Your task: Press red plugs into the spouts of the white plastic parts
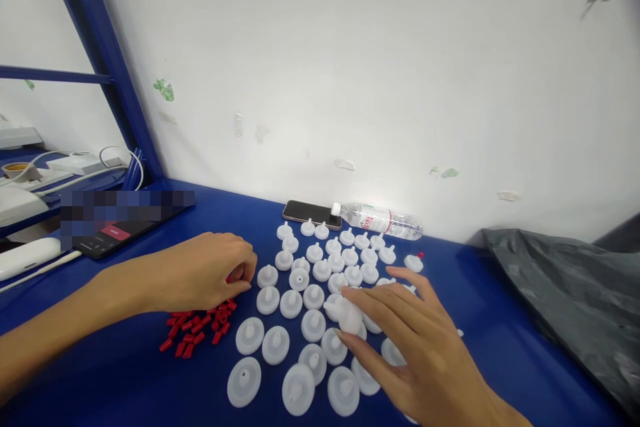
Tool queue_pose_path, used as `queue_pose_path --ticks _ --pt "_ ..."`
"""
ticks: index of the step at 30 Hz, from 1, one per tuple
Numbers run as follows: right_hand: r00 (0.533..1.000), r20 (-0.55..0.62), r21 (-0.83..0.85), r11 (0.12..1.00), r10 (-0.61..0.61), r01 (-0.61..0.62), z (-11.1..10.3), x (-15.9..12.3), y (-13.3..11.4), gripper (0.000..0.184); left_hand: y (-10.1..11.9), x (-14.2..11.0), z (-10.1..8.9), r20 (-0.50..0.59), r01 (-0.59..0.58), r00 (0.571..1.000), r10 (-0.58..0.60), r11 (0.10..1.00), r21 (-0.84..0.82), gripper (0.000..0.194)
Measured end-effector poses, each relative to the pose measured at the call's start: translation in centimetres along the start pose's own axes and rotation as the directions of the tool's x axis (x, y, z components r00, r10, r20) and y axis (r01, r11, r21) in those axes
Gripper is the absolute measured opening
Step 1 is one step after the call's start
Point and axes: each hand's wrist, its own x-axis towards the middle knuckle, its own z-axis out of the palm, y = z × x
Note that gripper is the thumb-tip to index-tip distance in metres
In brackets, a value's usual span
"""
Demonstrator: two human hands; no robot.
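Observation:
My left hand (215, 270) is curled over a heap of small red caps (193, 328). A bit of red shows between its bent fingers, with the fingertips partly hidden. Over the white parts, my right hand (415, 340) pinches one round white disc with a nozzle (350, 315) between thumb and fingers; this disc is tilted and slightly blurred. Many more white nozzled discs (245, 381) lie in loose rows between the hands, most with the nozzle up. Off to the right, one disc (413, 263) has a red cap on its nozzle.
A dark phone (311, 214) and a clear water bottle (383, 219) lie along the wall. Grey plastic sheeting (555, 293) covers the right side of the blue table (465, 360). At left are a tablet (135, 230), white cables and a blue frame post (113, 67).

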Motion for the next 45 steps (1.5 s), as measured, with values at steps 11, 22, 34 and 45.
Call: queue_pose_path --ticks 11,22,34,45 --pt "1.0 0.012 0.01 1.0 0.017 -0.017 0.4 0.0 0.0 0.027 4.6 -0.1 -0.4 -0.343 -0.102 0.939 -0.004 0.952 -0.29 0.022" --pt "1.0 -0.021 0.021 1.0 -0.014 0.014 0.0 0.3 -0.4 0.028 7.4 -0.7 3.0 -0.344 -0.288 0.936 0.08 0.738 -0.611 0.016" --pt "0.999 -0.012 0.038 0.998 -0.053 0.053 -0.1 0.2 -0.4 0.025 7.6 -0.7 3.9 -0.29 -0.281 0.953 0.088 0.617 -0.735 0.016" --pt "0.976 -0.074 -0.005 0.979 -0.204 0.204 -0.8 0.8 -1.2 0.016 7.9 -3.5 5.4 -0.316 -0.264 0.947 0.052 0.684 -0.68 0.073"
